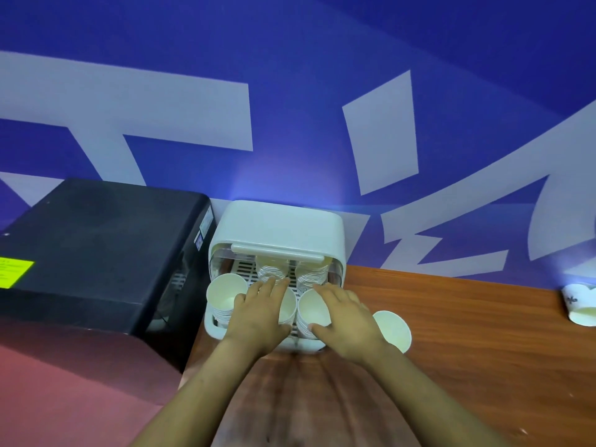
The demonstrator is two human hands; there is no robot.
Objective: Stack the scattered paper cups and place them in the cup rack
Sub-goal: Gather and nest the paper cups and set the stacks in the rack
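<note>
Right at the mouth of the cup rack (pixel 222 330), both hands are working over the front row of stacks. The left hand (pixel 258 314) lies flat with fingers straight over the middle stack (pixel 288 309), fingertips reaching toward the back stacks (pixel 271 269); it presses or rests more than it grips. The right hand (pixel 345 321) has fingers spread over the right front stack (pixel 311 312), thumb at the near rim, so it looks wrapped loosely round it, though I can't tell how firmly.

Handling-wise, I'd guess these paper cups weigh next to nothing and crush easily, so squeezing the wall is a bad idea. Better to hold a stack low around the ribbed rims where the layers make it stiff, or push down gently on the top rim to seat it. Nested stacks can also tilt or slide apart if lifted by the top cup only.

Further out, another stack (pixel 225 298) stands at the rack's left front corner. One loose cup (pixel 395 330) sits on the wooden counter (pixel 467 317) just beside the right hand, outside the rack. A lone cup (pixel 580 306) sits well apart at the far right edge. A black machine (pixel 96 250) stands left of the rack.
</note>
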